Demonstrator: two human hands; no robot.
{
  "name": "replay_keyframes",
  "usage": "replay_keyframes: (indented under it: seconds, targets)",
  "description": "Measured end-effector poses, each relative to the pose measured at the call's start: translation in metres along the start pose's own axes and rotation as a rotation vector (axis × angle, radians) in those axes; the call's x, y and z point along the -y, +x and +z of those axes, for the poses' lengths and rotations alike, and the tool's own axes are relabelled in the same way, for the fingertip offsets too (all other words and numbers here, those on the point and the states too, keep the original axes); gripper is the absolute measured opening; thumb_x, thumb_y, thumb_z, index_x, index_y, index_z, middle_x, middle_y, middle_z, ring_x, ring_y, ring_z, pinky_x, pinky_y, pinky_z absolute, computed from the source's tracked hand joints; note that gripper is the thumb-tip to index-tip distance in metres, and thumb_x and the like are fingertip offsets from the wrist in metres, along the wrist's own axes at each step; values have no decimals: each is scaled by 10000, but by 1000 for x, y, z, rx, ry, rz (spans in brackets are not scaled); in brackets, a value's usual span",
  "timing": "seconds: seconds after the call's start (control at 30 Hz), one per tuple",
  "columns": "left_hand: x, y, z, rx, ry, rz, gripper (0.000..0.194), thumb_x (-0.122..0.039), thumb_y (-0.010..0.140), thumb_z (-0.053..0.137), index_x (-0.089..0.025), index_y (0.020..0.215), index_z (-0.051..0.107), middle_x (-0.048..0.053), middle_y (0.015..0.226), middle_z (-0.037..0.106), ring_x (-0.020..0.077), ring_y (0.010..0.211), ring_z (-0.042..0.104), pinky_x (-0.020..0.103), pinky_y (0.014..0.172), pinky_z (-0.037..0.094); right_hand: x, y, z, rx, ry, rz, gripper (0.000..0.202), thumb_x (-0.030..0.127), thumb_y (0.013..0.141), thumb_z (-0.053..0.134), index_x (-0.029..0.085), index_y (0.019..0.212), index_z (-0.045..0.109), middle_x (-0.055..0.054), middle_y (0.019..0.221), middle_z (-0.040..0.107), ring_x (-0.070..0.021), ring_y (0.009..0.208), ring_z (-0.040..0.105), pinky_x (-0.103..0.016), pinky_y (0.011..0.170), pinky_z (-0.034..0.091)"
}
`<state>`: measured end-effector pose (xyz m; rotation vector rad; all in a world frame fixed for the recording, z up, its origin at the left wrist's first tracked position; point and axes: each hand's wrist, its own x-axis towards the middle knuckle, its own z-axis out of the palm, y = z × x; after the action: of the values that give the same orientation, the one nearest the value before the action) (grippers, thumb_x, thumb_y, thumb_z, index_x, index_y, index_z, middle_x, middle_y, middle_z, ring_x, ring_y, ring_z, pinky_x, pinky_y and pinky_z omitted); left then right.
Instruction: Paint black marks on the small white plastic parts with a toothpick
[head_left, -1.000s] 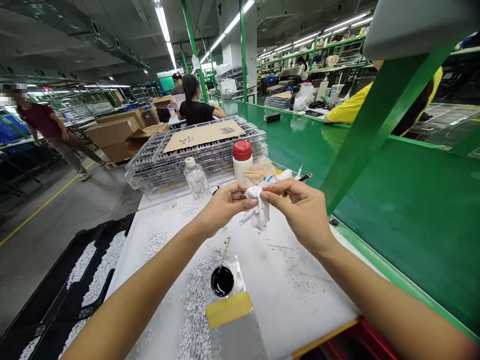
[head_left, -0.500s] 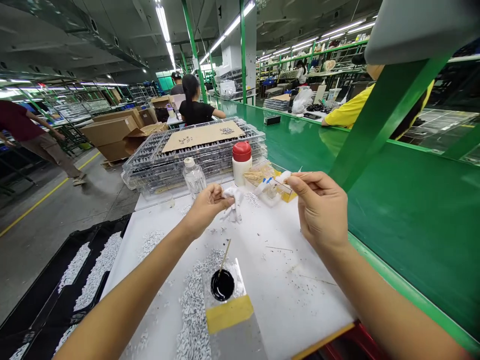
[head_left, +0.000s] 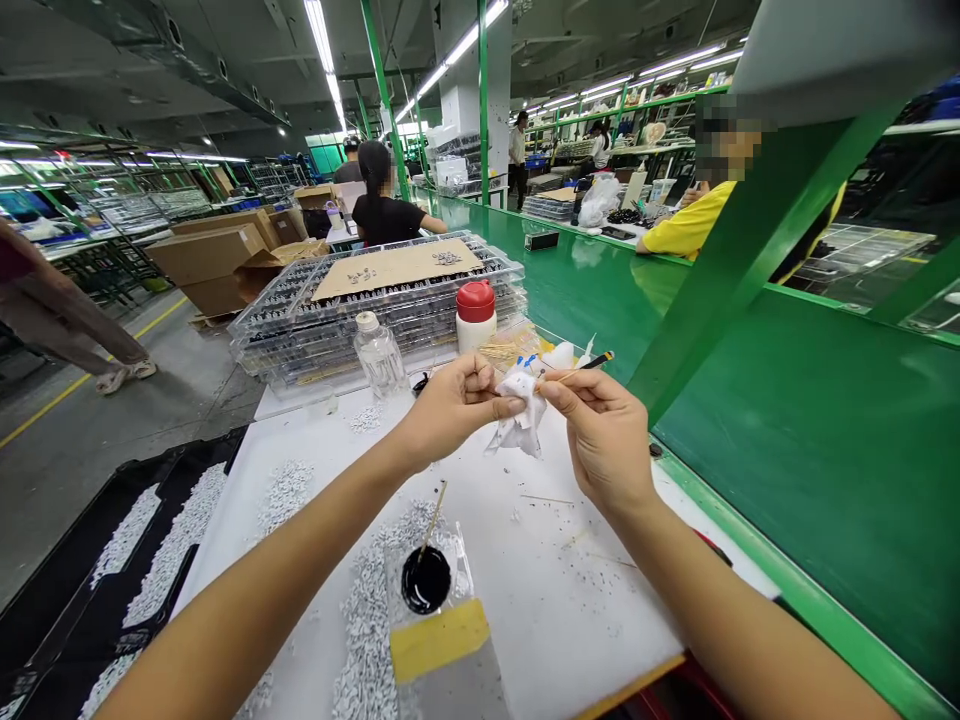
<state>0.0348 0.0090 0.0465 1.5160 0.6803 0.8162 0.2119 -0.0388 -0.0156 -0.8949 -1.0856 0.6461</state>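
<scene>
My left hand (head_left: 457, 405) pinches a crumpled white cloth (head_left: 519, 425) that hangs over the white tabletop. Close against it, my right hand (head_left: 607, 430) grips a thin stick (head_left: 559, 376) between thumb and fingertips. Its near tip meets the cloth, and a dark end with an orange tip shows past the fingers. Below them, a round cup of black liquid (head_left: 426, 580) sits on a clear plate with yellow tape (head_left: 439, 640); a wooden stick (head_left: 433, 515) leans in it. Small white pieces (head_left: 367, 640) lie heaped to the cup's left.
A clear bottle (head_left: 377, 355) and a red-capped white container (head_left: 475, 318) stand behind my hands, before stacked clear trays (head_left: 277, 345). Black trays (head_left: 75, 560) of white pieces are at left. A green post (head_left: 720, 280) slants at right beside the green conveyor surface (head_left: 787, 420). Co-workers are beyond.
My right hand has come left and slightly down with the stick, to the cloth. My left hand has moved right with the cloth, so both hands now meet. The view has shifted slightly.
</scene>
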Motion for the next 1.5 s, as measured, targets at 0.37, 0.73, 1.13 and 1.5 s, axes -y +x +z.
replay_keyframes:
  seconds: [0.37,0.73,1.13,1.5]
  targets:
    - [-3,-3,-24,-80,23,47,143,-256,999,739,-139,1062,686,13,947,705,150,779,693,300,694,619,13,-9,1,274,-154,70,285,428,1015,687,161,1115,693,-59,1116,716,-178,978,701,-391,897,616]
    - [1,8,-19,-167,-19,183,201,-318,1025,712,-141,1116,685,15,942,709,132,719,681,277,643,610,10,-13,1,432,-226,186,317,459,1024,668,154,1105,690,-47,1063,714,-169,926,700,-370,854,618]
    - [17,12,-47,-375,314,130,285,-340,1019,713,-165,1243,687,98,1253,718,243,1066,727,449,912,643,-1,-12,-8,266,-191,157,282,424,1009,695,161,1109,696,-65,1147,717,-198,1046,702,-421,949,607]
    - [27,-85,-97,-297,815,-405,313,-358,1025,699,-176,1279,680,109,1315,700,264,1130,710,489,970,622,3,-17,-10,148,-136,254,195,341,972,752,155,1004,701,-39,1051,729,-188,1021,712,-407,949,605]
